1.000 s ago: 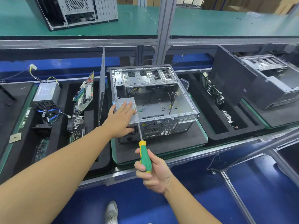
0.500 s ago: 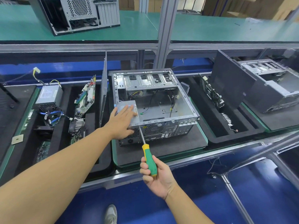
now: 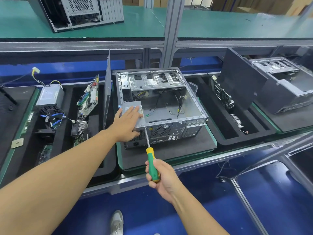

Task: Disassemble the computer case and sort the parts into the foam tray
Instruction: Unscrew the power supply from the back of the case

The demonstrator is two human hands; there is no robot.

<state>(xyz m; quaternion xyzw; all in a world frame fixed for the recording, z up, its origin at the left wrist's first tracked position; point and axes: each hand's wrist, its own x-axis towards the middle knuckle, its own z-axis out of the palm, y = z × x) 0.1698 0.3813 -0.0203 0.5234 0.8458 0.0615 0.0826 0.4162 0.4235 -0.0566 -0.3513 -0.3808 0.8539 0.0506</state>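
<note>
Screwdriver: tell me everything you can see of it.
The screwdriver has a green handle with yellow collar and butt, plastic-looking, and a thin bright metal shaft. It points away, leaning slightly left. The right hand grips the lower handle. Its tip meets the rear panel of the computer case near the top edge, left of the fan grille; whether it sits in a screw is unclear.

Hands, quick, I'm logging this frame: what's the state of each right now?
Left hand: open, straight fingers resting on the power supply.
Right hand: closed around the screwdriver handle.
</note>
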